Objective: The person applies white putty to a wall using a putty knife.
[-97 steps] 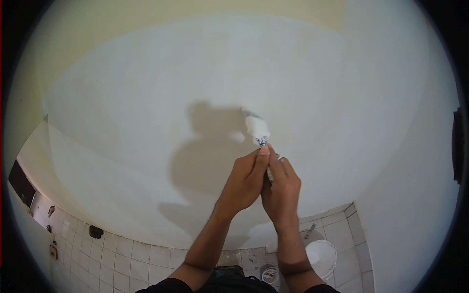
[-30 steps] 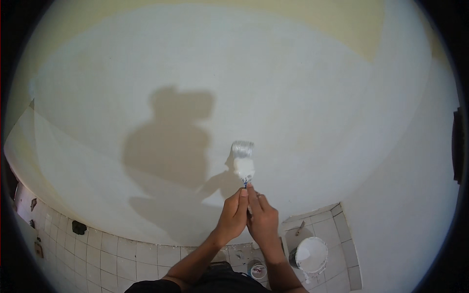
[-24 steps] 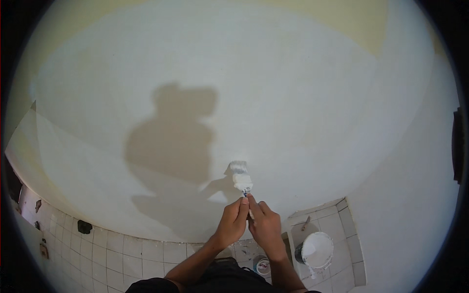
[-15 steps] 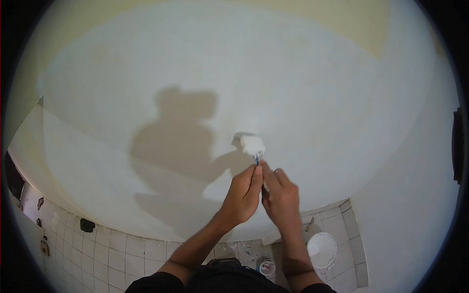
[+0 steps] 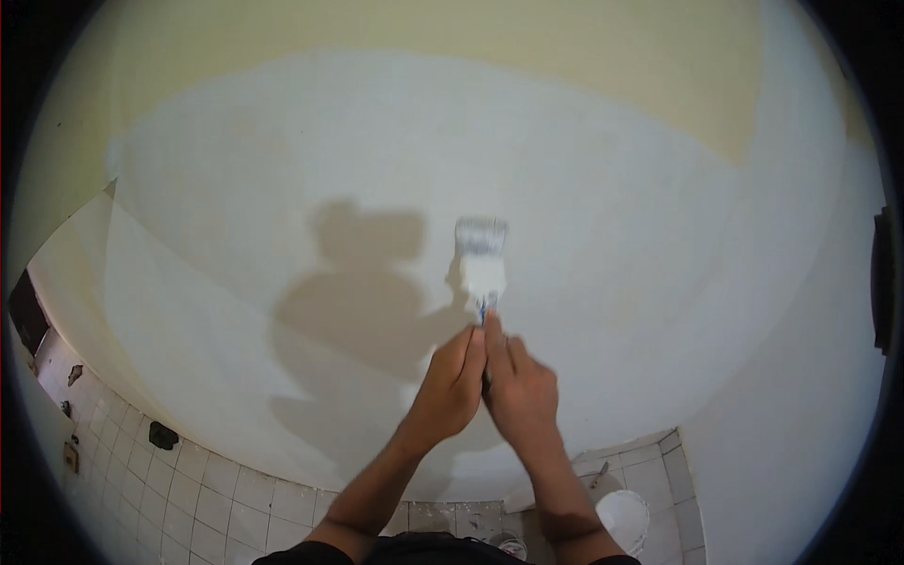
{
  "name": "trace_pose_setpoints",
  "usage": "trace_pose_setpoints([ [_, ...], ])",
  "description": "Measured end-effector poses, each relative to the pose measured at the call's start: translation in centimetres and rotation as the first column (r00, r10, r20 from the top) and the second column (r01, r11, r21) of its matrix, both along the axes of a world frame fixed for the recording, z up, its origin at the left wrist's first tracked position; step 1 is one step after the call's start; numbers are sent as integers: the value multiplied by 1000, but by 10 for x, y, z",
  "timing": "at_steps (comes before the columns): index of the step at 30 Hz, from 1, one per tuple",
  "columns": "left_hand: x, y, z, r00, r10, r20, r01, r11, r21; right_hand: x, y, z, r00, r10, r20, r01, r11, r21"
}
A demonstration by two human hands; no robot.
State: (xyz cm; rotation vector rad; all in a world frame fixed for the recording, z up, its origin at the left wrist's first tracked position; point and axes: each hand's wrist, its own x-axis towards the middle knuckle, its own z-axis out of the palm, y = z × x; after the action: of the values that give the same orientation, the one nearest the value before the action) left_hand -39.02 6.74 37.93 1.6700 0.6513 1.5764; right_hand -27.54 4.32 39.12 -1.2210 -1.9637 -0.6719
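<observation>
A wide flat paintbrush (image 5: 483, 275), its middle coated in white paint, points up against the wall (image 5: 603, 235). The bristle end is greyish and lies at or very near the wall; a bit of blue shows at the handle. My left hand (image 5: 450, 384) is closed round the handle from the left. Beside it my right hand (image 5: 521, 388) grips the same handle, with its index finger stretched up along it. Most of the handle is hidden by my fingers. White covers the wall's middle, while a pale yellow band (image 5: 424, 28) runs above.
On the tiled floor at lower right stand a white bucket (image 5: 623, 518) and a putty-knife-like tool (image 5: 599, 474). A small tub (image 5: 512, 546) is partly hidden near my body. At left lies a dark lump (image 5: 163, 435). My shadow falls on the wall.
The brush and both hands have shifted slightly left in view, and the brush's bristle end now shows in full. The view has tilted upward, so more yellow wall appears. Both hands keep their grip.
</observation>
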Motion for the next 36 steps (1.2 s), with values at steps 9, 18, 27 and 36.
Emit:
trace_pose_setpoints([
  [9,-18,-40,-58,992,-121,-23,109,949,-298,0,-42,-40,988,96,-118,-134,917,-376],
  [18,-9,-9,11,984,-119,-133,96,982,-165,14,-7,20,978,119,-173,-162,951,-262],
  [27,5,-3,78,982,-190,19,187,976,110,9,-21,82,985,93,-147,-89,995,37],
  [36,-12,-3,0,992,-121,19,122,992,-21,-10,-8,7,999,-27,-46,29,998,52],
])
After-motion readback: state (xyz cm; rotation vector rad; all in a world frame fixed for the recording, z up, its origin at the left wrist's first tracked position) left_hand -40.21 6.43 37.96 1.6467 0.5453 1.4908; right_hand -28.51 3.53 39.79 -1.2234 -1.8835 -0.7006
